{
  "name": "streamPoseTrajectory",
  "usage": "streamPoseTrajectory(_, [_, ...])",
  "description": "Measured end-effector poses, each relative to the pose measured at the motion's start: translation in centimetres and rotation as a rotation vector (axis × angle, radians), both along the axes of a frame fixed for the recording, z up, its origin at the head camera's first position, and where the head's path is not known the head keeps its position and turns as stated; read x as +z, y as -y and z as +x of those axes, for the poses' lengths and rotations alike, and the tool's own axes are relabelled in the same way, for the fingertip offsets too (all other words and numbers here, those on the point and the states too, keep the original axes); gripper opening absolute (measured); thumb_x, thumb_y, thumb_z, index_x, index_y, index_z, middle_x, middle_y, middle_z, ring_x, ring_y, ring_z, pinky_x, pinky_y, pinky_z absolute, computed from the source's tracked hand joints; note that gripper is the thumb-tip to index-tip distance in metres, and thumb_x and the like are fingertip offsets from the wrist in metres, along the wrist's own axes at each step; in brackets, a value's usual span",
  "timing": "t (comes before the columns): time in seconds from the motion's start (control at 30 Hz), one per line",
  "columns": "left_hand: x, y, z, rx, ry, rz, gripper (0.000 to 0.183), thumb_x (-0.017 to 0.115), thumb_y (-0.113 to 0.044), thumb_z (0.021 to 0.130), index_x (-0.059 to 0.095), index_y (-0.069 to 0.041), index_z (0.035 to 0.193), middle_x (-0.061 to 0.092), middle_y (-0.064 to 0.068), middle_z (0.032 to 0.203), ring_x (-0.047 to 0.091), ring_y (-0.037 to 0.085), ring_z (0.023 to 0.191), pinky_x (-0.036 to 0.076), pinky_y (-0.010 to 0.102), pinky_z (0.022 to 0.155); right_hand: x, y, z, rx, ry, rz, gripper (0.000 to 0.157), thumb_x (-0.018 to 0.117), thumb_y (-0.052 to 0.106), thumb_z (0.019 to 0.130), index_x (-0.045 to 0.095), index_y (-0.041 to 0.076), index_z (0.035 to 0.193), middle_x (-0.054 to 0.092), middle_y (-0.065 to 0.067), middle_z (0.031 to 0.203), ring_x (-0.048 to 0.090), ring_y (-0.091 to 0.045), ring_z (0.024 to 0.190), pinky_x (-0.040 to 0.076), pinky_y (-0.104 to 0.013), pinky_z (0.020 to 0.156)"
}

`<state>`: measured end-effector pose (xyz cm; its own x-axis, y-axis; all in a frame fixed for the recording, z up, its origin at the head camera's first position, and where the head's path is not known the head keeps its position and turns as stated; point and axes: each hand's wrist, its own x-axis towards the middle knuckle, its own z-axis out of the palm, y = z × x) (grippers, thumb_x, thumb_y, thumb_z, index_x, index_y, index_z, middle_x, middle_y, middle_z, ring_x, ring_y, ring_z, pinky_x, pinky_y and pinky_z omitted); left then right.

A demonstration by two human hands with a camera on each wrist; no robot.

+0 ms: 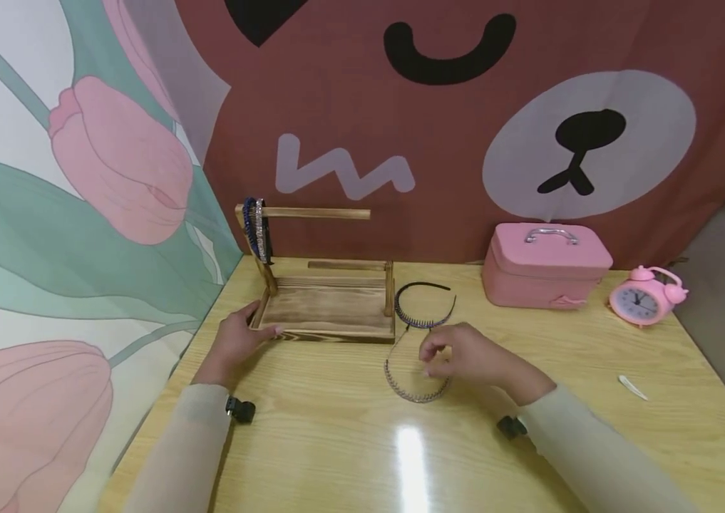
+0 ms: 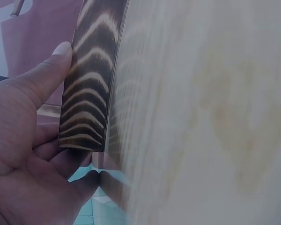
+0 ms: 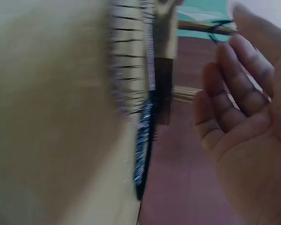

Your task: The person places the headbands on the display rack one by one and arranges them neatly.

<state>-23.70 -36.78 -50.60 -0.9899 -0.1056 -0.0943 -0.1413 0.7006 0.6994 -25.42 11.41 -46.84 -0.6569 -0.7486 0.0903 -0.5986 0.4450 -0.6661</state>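
Note:
My left hand holds the front left corner of a wooden headband stand, thumb along its front edge and fingers round the side. In the left wrist view the dark-grained wood lies between thumb and fingers. On the stand's upright hang a blue headband and a silver sparkly one. My right hand hovers with loosely bent fingers over a thin toothed headband, nothing in its grasp. Just behind lies a dark blue toothed headband, also seen edge-on in the right wrist view.
A pink case with a metal handle stands at the back right, beside a pink alarm clock. A small white hair clip lies on the wooden table. A printed curtain hangs behind.

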Motion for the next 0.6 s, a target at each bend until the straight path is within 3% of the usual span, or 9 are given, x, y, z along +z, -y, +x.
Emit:
streamPoseTrajectory(0.13, [0.2,0.0,0.0,-0.004,0.024,0.006,0.099,0.079,-0.05,0.101,0.029,-0.005,0.173,0.037,0.028,0.173,0.036,0.051,0.158,0.038,0.066,0.125,-1.0,-1.5,1.8,0.124,-0.073,0.124,0.019,0.094,0.023,0.088,0.083,0.022,0.104,0.076,0.014,0.103,0.068,-0.007,0.1,0.06,-0.035,0.095])
streamPoseTrajectory(0.23, [0.2,0.0,0.1,-0.008,0.034,0.008,0.101,0.078,-0.053,0.1,0.027,-0.004,0.173,0.034,0.028,0.174,0.034,0.052,0.159,0.038,0.067,0.125,-1.1,-1.8,2.3,0.174,-0.113,0.161,0.022,0.093,0.019,0.087,0.084,0.023,0.107,0.076,0.016,0.104,0.066,-0.003,0.104,0.059,-0.033,0.099])
streamPoseTrajectory(0.6, [0.2,-0.1,0.0,0.001,0.043,0.009,0.098,0.077,-0.049,0.102,0.026,-0.005,0.174,0.033,0.028,0.175,0.034,0.051,0.159,0.038,0.068,0.125,-1.7,-1.9,2.3,0.2,-0.161,0.164,0.014,0.085,0.013,0.096,0.085,0.021,0.106,0.075,0.016,0.103,0.066,0.0,0.102,0.06,-0.031,0.098])
